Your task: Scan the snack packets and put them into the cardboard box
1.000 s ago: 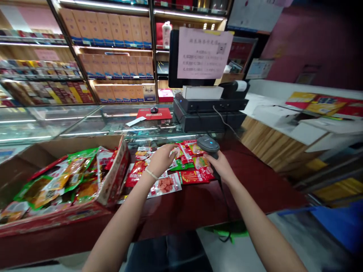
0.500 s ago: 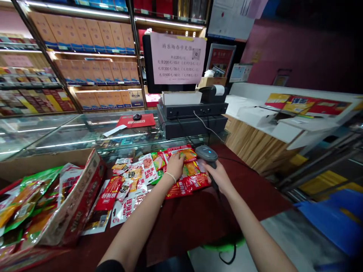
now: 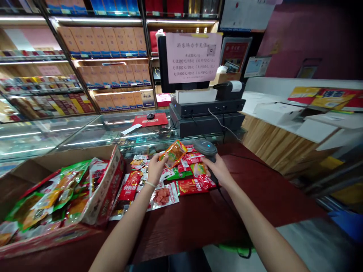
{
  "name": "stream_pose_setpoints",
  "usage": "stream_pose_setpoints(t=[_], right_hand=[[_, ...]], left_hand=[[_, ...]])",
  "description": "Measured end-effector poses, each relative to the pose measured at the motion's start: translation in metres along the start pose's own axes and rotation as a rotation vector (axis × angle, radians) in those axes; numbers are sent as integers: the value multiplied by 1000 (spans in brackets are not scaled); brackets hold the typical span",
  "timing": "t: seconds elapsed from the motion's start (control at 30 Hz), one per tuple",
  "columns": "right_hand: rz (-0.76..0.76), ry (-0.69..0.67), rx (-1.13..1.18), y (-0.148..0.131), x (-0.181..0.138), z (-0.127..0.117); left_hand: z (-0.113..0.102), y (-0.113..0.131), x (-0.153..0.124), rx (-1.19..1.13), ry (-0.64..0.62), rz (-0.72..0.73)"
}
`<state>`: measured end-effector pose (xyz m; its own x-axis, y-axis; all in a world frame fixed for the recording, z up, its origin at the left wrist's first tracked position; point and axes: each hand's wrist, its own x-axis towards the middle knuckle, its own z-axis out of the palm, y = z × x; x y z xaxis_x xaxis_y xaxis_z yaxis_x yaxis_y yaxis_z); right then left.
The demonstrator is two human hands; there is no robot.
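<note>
Orange and shiny, a snack packet (image 3: 176, 152) sits pinched between the thumb and fingers of the left hand (image 3: 155, 170), and we see it raised over other packets, just left of the scanner (image 3: 206, 147). The right hand (image 3: 220, 170) is curled around the handle of that scanner, whose small blue light we can make out on top. A pale bracelet (image 3: 150, 184) rings the left wrist. Below and to the left of the scanner we find loose packets spread over the dark red tabletop (image 3: 195, 223): long red packets (image 3: 193, 186) nearest it, a white packet (image 3: 164, 196) with a picture of reddish pieces further left, and a red packet (image 3: 130, 185) beyond that. Well to the left of the scanner stands a cardboard box (image 3: 109, 189) heaped with more packets in green, orange and red. Behind the scanner we see a stack of black units (image 3: 210, 126), with a monitor (image 3: 162, 64) above bearing a pink sign (image 3: 194, 60). Behind and left of the scanner, a black mouse (image 3: 150, 116) rests on a red mat (image 3: 159, 120), and shelves of tan boxes (image 3: 113, 73) rise farther back.
</note>
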<state>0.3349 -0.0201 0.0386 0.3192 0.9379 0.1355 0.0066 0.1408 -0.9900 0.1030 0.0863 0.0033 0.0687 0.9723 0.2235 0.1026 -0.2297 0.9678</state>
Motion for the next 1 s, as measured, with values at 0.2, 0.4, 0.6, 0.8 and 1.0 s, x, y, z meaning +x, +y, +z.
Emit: stream_pose_setpoints(t=[0.2,0.4,0.6,0.8,1.0], right_hand=[[-12,-138,-16,6,1,66],[71,-213,-96,29,-12,87],[104,-256,-151,32,-17,82],[109,-258,-169,30,-18,81],[125,-201,-99,32,-14,80]], left_hand=[[-41,-29,-6,-234,180,-55],[-51,-46,-10,-111,318,-6],[-51,-53,-10,-108,341,-29],[-49,-57,-8,-118,348,-31],[-50,-50,-13,3,351,81]])
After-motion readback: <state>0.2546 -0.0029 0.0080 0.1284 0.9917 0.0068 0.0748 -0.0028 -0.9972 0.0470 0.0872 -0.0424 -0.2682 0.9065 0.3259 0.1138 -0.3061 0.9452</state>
